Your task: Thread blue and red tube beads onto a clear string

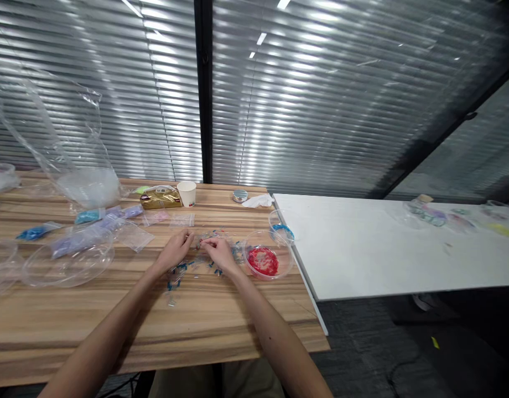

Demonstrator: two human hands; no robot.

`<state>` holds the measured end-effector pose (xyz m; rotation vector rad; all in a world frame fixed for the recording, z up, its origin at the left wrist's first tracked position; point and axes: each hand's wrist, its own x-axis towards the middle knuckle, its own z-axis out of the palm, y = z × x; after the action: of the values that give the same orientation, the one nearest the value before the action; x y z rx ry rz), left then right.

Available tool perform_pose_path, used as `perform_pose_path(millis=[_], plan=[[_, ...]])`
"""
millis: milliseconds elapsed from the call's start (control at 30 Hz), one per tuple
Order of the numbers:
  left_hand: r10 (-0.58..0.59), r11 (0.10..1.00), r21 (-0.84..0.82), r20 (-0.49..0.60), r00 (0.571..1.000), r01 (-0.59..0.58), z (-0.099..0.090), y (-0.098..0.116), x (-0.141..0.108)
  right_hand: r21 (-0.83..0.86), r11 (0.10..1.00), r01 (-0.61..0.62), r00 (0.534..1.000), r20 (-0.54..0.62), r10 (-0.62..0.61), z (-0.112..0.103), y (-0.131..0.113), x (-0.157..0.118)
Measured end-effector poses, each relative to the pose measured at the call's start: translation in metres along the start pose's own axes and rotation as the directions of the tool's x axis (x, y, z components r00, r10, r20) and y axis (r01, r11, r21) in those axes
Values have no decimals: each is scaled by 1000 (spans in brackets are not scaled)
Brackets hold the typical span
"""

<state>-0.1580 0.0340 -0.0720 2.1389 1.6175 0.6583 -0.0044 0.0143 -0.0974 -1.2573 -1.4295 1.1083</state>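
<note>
My left hand [177,250] rests over the table with its fingers closed and curled inward. Whether anything lies between them is too small to tell. Close by on the right, my right hand [219,254] has thumb and fingertips pinched together. A speck of red shows at those fingertips, too tiny to name. Around and under both hands are scattered small blue and clear pieces [178,271], like short bits of tube. Beside my right wrist stands a clear round bowl [288,260] holding many red pieces [263,261]. Behind it is a smaller clear bowl [275,216] with blue pieces [283,231].
Clear bowls [67,283], blue packets [32,232], purple packets [82,239] and a big clear bag [88,185] occupy the left. At the back are a gold pack [161,198], a paper cup [187,193], a round tin [240,195] and tissue [258,201]. A white table [362,249] adjoins on the right.
</note>
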Motion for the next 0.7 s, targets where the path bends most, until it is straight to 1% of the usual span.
perform_pose_path(millis=[433, 700], plan=[[24, 999, -23, 51, 998, -22, 1, -3, 0, -67, 997, 24, 999, 34, -22, 0, 3, 1], [45, 999, -7, 85, 995, -44, 3, -4, 0, -100, 993, 55, 997, 52, -50, 1, 8, 3]])
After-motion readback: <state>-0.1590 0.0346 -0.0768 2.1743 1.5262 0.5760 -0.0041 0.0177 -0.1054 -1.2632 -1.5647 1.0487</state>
